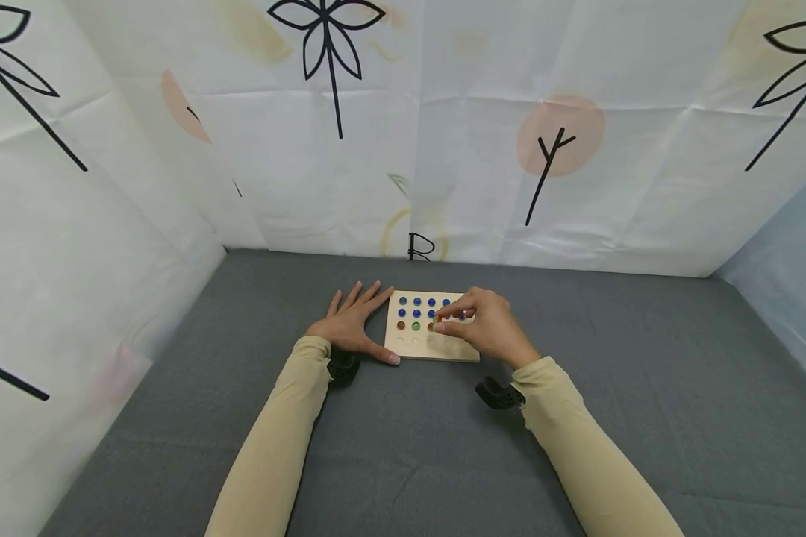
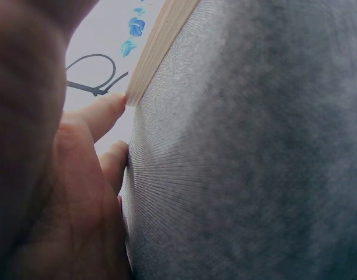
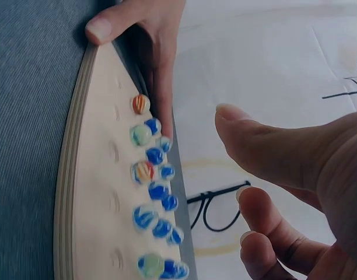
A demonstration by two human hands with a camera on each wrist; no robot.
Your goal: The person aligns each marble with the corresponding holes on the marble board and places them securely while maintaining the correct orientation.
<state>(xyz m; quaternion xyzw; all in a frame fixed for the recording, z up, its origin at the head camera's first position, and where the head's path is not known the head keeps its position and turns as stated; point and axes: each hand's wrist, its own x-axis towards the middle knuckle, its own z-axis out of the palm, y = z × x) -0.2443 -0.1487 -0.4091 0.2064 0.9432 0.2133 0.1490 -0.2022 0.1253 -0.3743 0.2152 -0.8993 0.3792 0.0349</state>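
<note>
Marbles (image 3: 157,188) fill most of the wooden peg board (image 1: 432,344), which lies flat on the grey cloth (image 1: 403,440) near the far wall. By my judgement the filling is well past halfway: two back rows hold blue marbles, the third row carries an orange (image 3: 140,104), a green and another orange, while the nearest row of dimples (image 3: 115,201) sits bare. Right hand (image 1: 486,324) hovers over the third row, thumb and forefinger close together; whether they pinch a marble I cannot tell. Left hand (image 1: 354,322) lies flat, fingers spread, thumb (image 3: 108,24) against the board's left edge.
</note>
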